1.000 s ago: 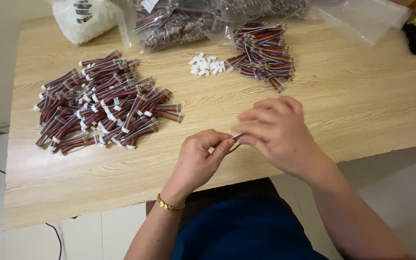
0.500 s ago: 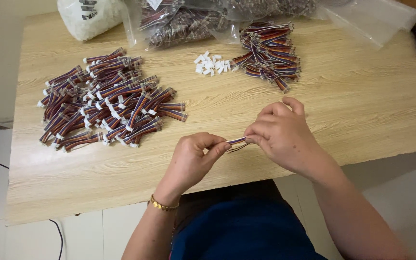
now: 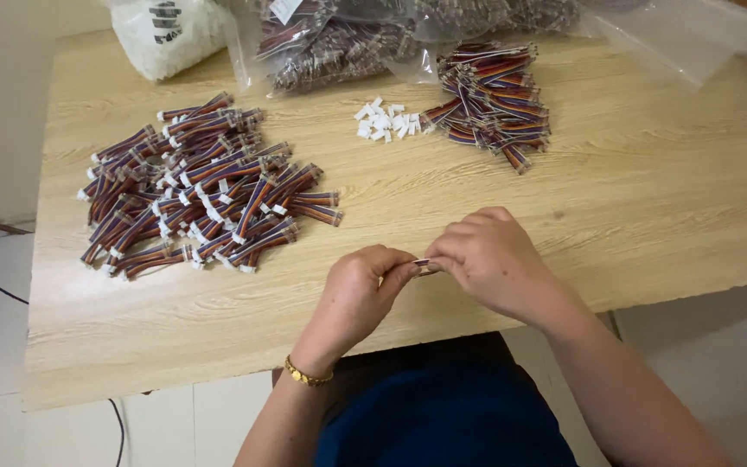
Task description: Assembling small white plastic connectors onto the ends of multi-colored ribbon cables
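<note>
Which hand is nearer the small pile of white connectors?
Right. The right hand lies below the white connectors, slightly right; the left hand sits lower, farther off.

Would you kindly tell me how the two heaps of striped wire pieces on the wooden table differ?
The left heap of striped wire pieces is larger and spread loosely; the far heap of striped wire pieces is smaller and packed tighter. White plugs show on many pieces in the left heap, few in the far heap. Both lie on the wooden table, untouched by the hands.
</note>
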